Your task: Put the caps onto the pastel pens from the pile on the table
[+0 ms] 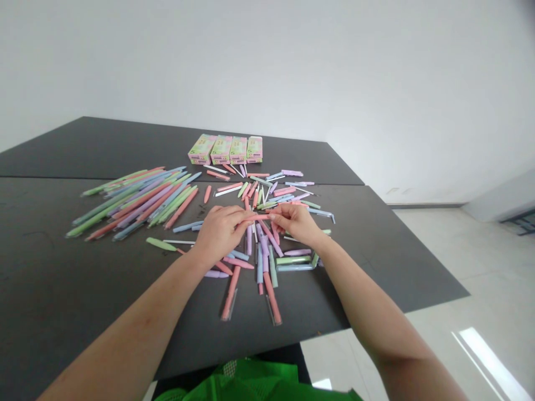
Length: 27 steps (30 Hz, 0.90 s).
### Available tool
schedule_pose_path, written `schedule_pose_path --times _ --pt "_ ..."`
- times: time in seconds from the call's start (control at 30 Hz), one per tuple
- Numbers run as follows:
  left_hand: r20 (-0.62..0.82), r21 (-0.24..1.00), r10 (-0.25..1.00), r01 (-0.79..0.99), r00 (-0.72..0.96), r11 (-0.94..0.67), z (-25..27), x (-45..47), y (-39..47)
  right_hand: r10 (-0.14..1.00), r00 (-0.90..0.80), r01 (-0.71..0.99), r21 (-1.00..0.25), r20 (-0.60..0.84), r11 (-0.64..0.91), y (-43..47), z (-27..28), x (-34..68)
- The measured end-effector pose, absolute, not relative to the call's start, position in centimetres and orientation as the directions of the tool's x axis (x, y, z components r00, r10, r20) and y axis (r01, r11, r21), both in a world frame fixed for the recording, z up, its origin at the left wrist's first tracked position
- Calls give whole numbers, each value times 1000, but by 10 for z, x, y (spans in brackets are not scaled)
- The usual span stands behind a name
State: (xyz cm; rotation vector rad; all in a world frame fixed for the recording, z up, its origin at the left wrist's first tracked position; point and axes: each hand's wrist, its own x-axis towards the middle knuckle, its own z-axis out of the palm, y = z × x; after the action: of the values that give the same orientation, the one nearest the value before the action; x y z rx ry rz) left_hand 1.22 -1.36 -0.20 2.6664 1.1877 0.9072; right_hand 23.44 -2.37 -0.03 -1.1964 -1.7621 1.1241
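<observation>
Both hands up over the middle of the surface [401,262], working on one pink pen [261,216]. Left hand [223,229] pinches its left end between thumb and fingers; right hand [296,223] pinches the right end, fingertips closed on it. Pen lies roughly level between them, above the loose parts [264,246]. Can't tell whether it is one piece or two being joined; the fingers cover the ends.

Loose parts are spread all round and under the hands: pink, purple, blue and green barrels, some with clear clips, plus thin white refills [229,190] mostly on the far side. Two pink barrels [231,294] lie nearest the near edge. One green piece [161,244] sits left of the left hand; a small pink piece [207,194] lies farther off, apart from the rest.

Far left, a big pile of long pens [140,206], mixed colours, mostly lined up the same way. Far side, four boxes [221,149] in a row, just beyond the scatter.

Step in hand, by judgement: fitting or closing up a pen from the loose parts. Next move seems to call for both ends kept in line, a firm push or twist with two-handed grip, and no sideways bend on the thin barrel.
</observation>
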Motion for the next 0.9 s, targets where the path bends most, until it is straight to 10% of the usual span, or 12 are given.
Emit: schedule_pose_path --times 0.53,0.9 --pt "427 197 903 979 -45 -45 1 -71 28 984 16 410 -899 175 153 -12 -5 249" --pt "514 294 855 923 68 -249 0 -54 27 987 9 429 -892 161 141 -14 -4 247"
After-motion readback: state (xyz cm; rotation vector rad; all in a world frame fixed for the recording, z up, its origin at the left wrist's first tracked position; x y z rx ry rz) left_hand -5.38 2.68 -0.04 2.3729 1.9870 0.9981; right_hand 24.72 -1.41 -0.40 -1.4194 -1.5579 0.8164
